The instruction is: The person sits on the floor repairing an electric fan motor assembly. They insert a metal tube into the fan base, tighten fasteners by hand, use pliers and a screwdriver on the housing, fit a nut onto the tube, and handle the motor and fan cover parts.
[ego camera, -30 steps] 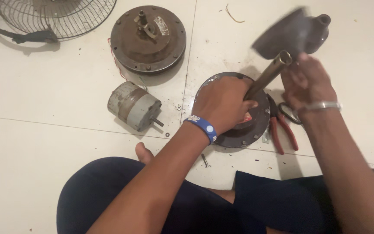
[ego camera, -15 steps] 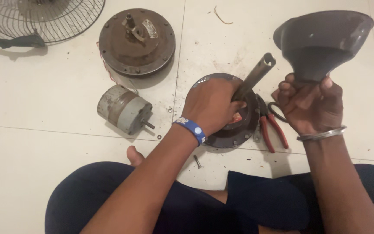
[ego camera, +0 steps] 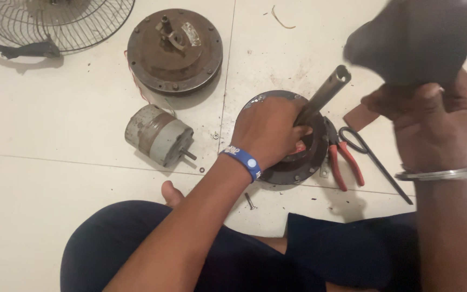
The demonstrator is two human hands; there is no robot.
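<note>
Currently the left hand (ego camera: 268,130) is wrapped around the lower end of a metal pipe (ego camera: 324,96), fingers fully closed on it; the pipe stands tilted up to the right, its open end visible, its foot hidden under the hand. Below sits a round dark motor cover plate (ego camera: 298,165), mostly covered by the hand, only the rim with bolt holes showing.

Right hand (ego camera: 433,121) is raised, closed on the neck of a dark cone-shaped fan part (ego camera: 414,40); motion blur and the top edge of the frame cut it off, so the exact shape is unclear.

Red-handled pliers (ego camera: 344,162) lie touching the plate's right edge, black scissors (ego camera: 371,154) just beside them. A loose screw (ego camera: 250,201) lies near the wrist.

Further left: a cylindrical rotor with shaft (ego camera: 158,134), a rusty round motor housing (ego camera: 174,50), and a wire fan guard (ego camera: 55,21) cut off at the corner.
</note>
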